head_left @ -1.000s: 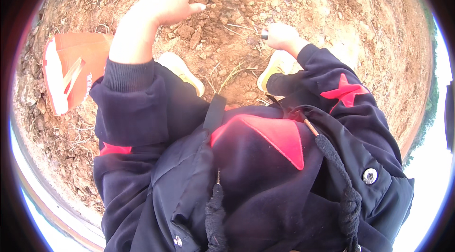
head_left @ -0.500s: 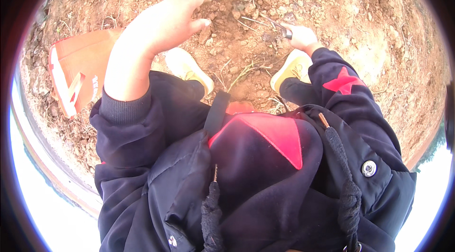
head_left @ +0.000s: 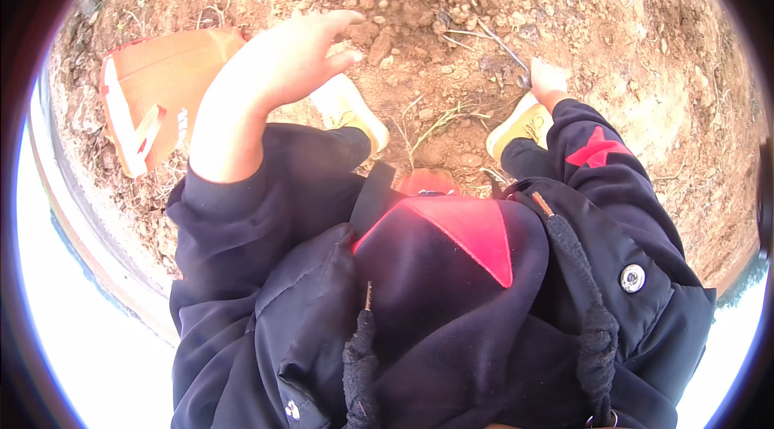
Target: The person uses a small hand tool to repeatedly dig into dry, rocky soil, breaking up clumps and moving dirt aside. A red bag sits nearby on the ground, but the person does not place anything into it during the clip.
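**Hands over broken ground, little yet gathered**

Farthest left, well outside the fingers of the left hand (head_left: 282,66), lies a flattened cardboard box (head_left: 161,86) with pale tape strips on the red-brown soil (head_left: 645,90). The left hand hangs over the ground with its fingers (head_left: 343,22) spread and slightly curled, holding nothing; just beyond the fingertips sit loose clods of dirt (head_left: 379,46), near but not touched. Below the palm a yellow shoe (head_left: 351,110) shows, and the dark sleeve (head_left: 266,195) runs back toward the body.

Further right, dry twigs (head_left: 492,38) and grass stalks lie between the two hands. The right hand (head_left: 548,78) is lower and smaller in view, its fingers bunched down at the soil beside a thin stick — whether they pinch it or only touch the ground I cannot tell. The second yellow shoe (head_left: 520,124) sits just beneath it.

Judging from this, the work looks early — the clods remain scattered, and neither hand visibly carries anything.
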